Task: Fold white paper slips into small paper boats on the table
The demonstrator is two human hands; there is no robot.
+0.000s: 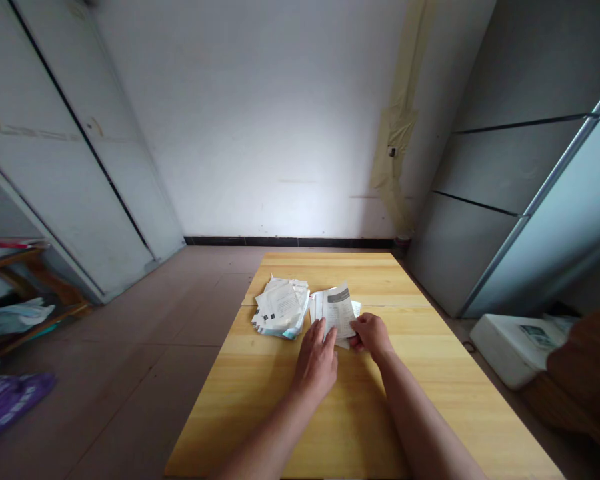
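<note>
A printed paper slip (338,310) with a dark band near its top lies over a few other papers on the wooden table (405,400). My left hand (318,357) rests its spread fingertips on the slip's lower left part. At the slip's lower right edge, my right hand (371,335) pinches the paper between thumb and fingers. Left of them sits a loose, uneven pile of paper slips (281,305), touched by neither hand. The print is too small to read.
A grey refrigerator (485,180) stands right of the table, with a white box (510,347) on the floor. White cabinet doors (60,153) are at the left, near a wooden shelf (40,287) and a purple bag (20,400). Behind the table is a white wall (270,120).
</note>
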